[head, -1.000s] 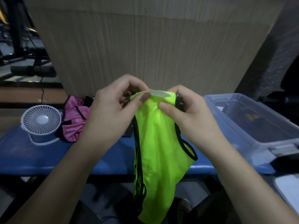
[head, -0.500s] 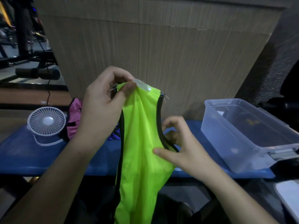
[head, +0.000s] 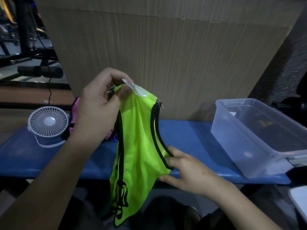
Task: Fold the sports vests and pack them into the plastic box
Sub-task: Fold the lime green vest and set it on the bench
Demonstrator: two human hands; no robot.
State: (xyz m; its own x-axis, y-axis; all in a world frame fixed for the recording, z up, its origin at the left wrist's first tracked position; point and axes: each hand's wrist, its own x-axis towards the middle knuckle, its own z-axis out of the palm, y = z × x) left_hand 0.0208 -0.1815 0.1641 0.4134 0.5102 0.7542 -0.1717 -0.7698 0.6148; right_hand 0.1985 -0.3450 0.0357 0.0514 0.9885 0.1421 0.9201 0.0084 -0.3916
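Observation:
A neon-green sports vest (head: 137, 143) with black trim hangs in front of the blue bench. My left hand (head: 101, 110) pinches its top edge, close to a white label, and holds it up. Lower down, my right hand (head: 186, 168) grips the black-trimmed armhole edge on the vest's right side. A pink vest (head: 75, 112) lies crumpled on the bench behind my left hand, mostly hidden. The clear plastic box (head: 259, 138) stands open on the right end of the bench, apart from both hands.
A small white fan (head: 48, 123) sits on the left of the blue bench (head: 191, 143). A tall wooden panel (head: 166, 55) rises right behind the bench. A white object (head: 299, 200) shows at the lower right edge. Gym equipment stands at the far left.
My right hand has let go of the vest's top and slid down its right edge to the armhole. My left hand keeps the top raised.

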